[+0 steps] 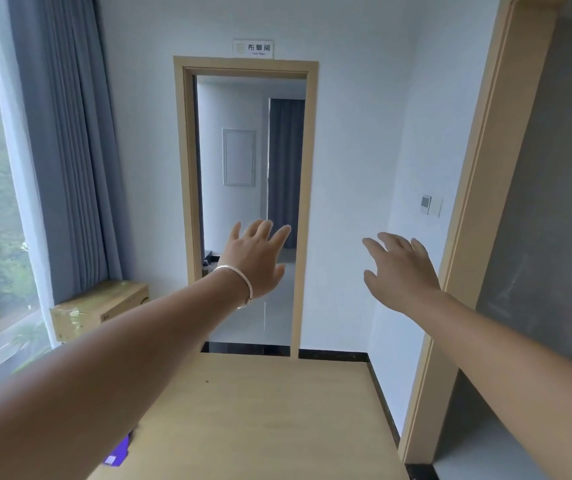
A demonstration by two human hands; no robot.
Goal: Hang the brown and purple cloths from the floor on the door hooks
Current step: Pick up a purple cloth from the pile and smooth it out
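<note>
Left hand (256,258) with silver bangle (243,284) and right hand (402,271) raised, fingers spread wide, holding nothing, facing open doorway (250,209), purple cloth (118,452) on wooden floor (260,410) beneath left forearm

Purple cloth (117,452) on floor, half-hidden

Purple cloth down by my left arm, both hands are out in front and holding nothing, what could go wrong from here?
The purple cloth lies low at the frame's edge, half hidden under the left forearm, so you might step on it or walk past it.

No brown cloth or door hooks show in this view; heading through the doorway could take you away from them.

Both the left hand and right hand are open and raised, far above the floor.
</note>
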